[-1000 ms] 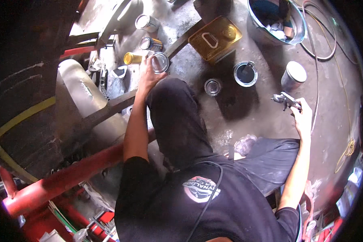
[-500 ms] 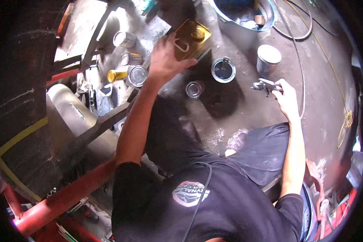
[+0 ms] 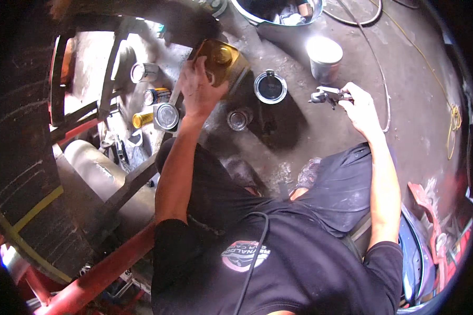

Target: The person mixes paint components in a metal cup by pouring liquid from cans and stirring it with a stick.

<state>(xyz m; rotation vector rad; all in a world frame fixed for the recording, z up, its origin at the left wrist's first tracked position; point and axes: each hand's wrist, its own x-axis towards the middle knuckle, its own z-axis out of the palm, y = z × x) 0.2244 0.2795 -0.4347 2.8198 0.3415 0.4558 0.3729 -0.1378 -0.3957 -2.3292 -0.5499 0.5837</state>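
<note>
My left hand (image 3: 201, 89) is closed around the handle side of a gold rectangular metal can (image 3: 227, 55) with a round cap. Whether that can rests on the floor, I cannot tell. Dark and metallic, a spray gun (image 3: 328, 96) without a cup sits in the fingers of my right hand (image 3: 363, 107). Between my hands, an open round metal cup (image 3: 270, 86) with a dark inside stands on the floor. Nearer to me is a small clear round container (image 3: 238, 119). A pale-topped tin (image 3: 324, 55) stands just beyond the spray gun.
A large round bin (image 3: 278, 20) with scraps inside stands at the far side. Several tins, among them a silver-topped one (image 3: 166, 116), lie left of my arm. A red metal bar (image 3: 105, 268) crosses lower left. Hoses (image 3: 370, 63) run over the floor at right.
The fingers of my left hand have gone from spread beside the gold can to curled at its handle. My right hand still holds the spray gun. The whole view has shifted.
</note>
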